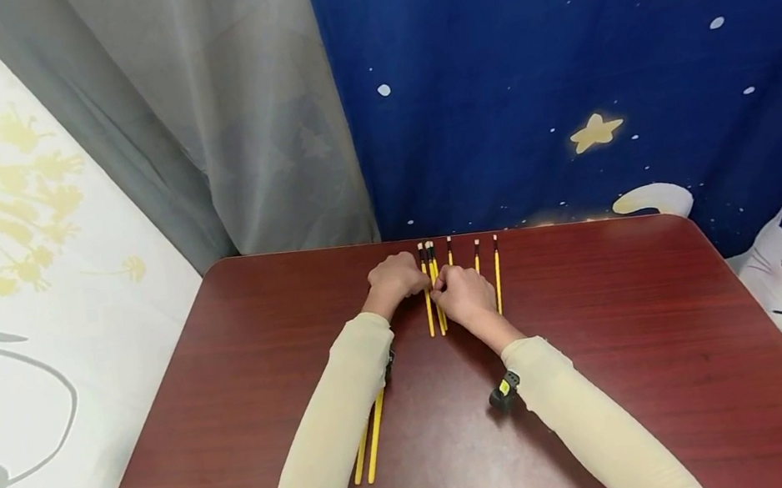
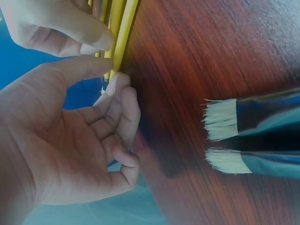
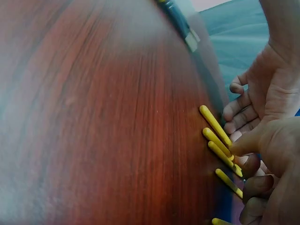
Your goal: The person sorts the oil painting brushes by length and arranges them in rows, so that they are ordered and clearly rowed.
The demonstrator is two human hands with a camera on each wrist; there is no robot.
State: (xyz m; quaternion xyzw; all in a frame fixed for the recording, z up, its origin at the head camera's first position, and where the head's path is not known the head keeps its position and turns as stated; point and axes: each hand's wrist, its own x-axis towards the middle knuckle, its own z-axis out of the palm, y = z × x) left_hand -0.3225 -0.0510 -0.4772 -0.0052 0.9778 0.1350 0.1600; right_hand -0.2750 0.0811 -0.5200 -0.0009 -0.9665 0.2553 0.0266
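Several yellow-handled paintbrushes [image 1: 430, 318] with dark ferrules and pale bristles lie side by side at the table's far edge, bristles away from me. My left hand [image 1: 396, 275] is at the left of this row; in the left wrist view its thumb and forefinger pinch a paintbrush [image 2: 124, 35] near the ferrule, the other fingers loosely curled. Just to the right, my right hand [image 1: 465, 292] pinches a yellow handle [image 3: 219, 142] between thumb and curled forefinger. The hands nearly meet and hide parts of the brushes. Right of them lies another paintbrush [image 1: 498, 274].
Two more paintbrushes [image 1: 377, 440] lie beside and partly under my left forearm; their flat bristles [image 2: 220, 119] show in the left wrist view. The reddish-brown table [image 1: 604, 347] meets a blue curtain [image 1: 490, 94] and a grey curtain [image 1: 267, 127] at the back.
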